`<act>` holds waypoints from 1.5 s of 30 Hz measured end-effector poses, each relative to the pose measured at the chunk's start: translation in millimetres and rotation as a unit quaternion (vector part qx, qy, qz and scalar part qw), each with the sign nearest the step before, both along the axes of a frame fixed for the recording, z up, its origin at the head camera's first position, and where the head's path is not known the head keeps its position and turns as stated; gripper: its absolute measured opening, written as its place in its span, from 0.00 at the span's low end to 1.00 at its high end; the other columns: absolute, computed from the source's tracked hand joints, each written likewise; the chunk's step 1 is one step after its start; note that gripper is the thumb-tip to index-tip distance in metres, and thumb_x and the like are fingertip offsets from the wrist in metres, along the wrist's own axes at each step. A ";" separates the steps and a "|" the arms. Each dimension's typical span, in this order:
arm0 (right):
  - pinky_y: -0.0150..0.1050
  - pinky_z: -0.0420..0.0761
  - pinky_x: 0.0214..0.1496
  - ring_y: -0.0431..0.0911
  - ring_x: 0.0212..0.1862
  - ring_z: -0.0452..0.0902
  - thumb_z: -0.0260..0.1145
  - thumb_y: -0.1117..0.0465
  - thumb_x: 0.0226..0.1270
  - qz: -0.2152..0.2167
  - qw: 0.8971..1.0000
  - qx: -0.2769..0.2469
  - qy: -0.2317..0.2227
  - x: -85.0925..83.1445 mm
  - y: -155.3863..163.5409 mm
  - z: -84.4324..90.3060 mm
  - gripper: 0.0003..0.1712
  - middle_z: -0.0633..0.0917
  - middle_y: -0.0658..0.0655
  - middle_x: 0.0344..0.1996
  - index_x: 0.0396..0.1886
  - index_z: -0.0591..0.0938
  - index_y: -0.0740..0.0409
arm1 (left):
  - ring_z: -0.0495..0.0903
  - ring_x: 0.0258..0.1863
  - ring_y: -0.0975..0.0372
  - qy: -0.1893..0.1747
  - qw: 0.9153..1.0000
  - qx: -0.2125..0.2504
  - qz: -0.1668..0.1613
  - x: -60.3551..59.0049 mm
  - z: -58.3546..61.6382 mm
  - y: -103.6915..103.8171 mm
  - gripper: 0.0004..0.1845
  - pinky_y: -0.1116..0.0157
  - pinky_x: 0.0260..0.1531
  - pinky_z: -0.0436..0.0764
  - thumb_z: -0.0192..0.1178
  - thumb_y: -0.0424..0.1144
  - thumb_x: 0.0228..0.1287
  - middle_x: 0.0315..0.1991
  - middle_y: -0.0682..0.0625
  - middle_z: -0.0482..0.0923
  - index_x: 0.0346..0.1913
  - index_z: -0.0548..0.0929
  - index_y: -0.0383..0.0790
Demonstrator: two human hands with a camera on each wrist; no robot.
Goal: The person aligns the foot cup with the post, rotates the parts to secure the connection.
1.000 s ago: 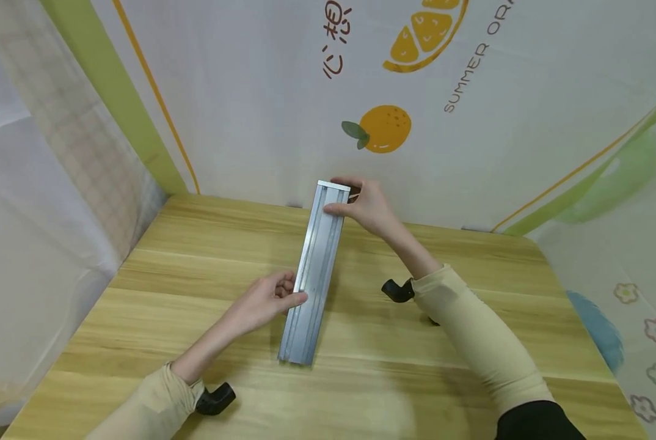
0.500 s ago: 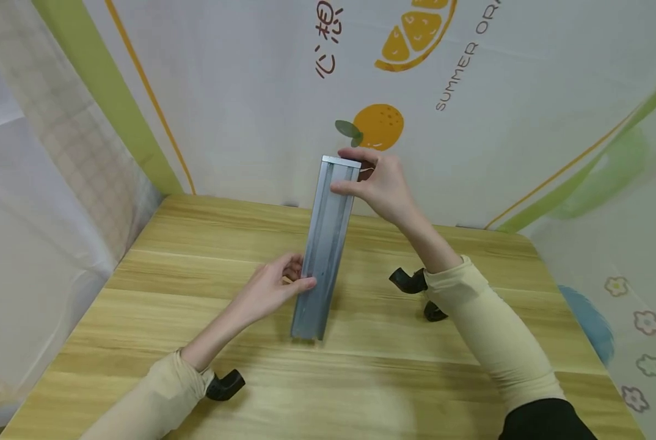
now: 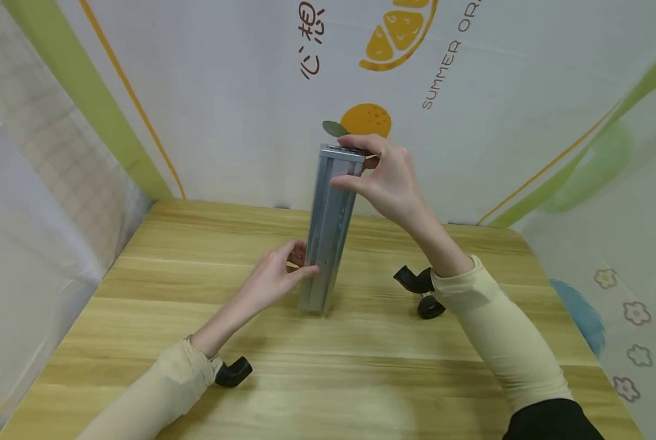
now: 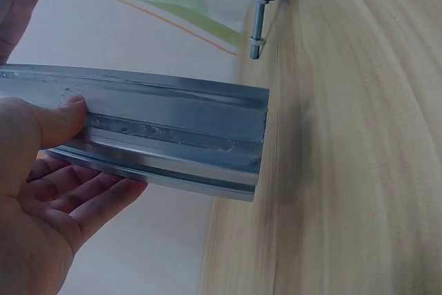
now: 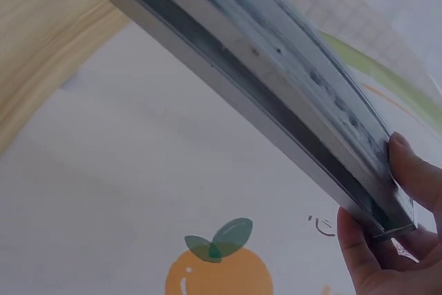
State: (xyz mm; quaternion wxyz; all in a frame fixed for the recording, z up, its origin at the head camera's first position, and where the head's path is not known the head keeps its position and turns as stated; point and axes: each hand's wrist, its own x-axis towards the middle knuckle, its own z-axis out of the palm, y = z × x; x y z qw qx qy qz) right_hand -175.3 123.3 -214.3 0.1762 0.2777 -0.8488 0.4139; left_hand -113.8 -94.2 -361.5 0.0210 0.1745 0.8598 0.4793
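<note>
Head view: from above and behind both forearms, looking forward and down over the wooden table [image 3: 141,318] toward the far printed backdrop [image 3: 240,91]; moderately distant, whole workspace in frame.

Left wrist view: very close, from behind the left hand [image 4: 41,198], facing right across the table [image 4: 359,170]; horizon rotated, tabletop at frame right.

Right wrist view: very close, from under the right hand [image 5: 394,240], facing left and far toward the backdrop [image 5: 173,170].

Shared by all three: the metal rail [image 3: 328,238] [image 4: 173,132] [image 5: 276,88]. Orange print [image 3: 365,120] [image 5: 217,271] shared by head and right wrist views.
</note>
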 end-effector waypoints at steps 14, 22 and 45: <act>0.33 0.82 0.50 0.46 0.53 0.83 0.85 0.63 0.48 0.014 0.994 0.024 0.107 19.4 1.2 6.1 0.35 0.88 0.58 0.53 0.58 0.85 0.63 | 0.88 0.47 0.53 0.042 0.998 0.039 -0.013 -14.6 -5.5 11.0 0.21 0.59 0.49 0.88 0.69 0.37 0.66 0.46 0.43 0.86 0.59 0.78 0.36; 0.32 0.80 0.48 0.47 0.51 0.84 0.85 0.64 0.46 0.009 0.992 0.031 0.124 25.5 6.0 1.4 0.36 0.88 0.58 0.53 0.59 0.84 0.63 | 0.89 0.47 0.52 0.048 0.998 0.044 -0.013 -19.9 -10.9 18.4 0.21 0.59 0.49 0.88 0.70 0.35 0.65 0.46 0.42 0.86 0.58 0.78 0.36; 0.33 0.81 0.49 0.47 0.52 0.84 0.85 0.64 0.45 0.008 0.991 0.025 0.133 18.7 16.3 -16.4 0.36 0.89 0.58 0.52 0.59 0.85 0.62 | 0.87 0.49 0.52 0.048 0.998 0.043 -0.011 -32.5 -28.2 29.4 0.21 0.60 0.50 0.87 0.70 0.34 0.65 0.47 0.42 0.86 0.58 0.78 0.37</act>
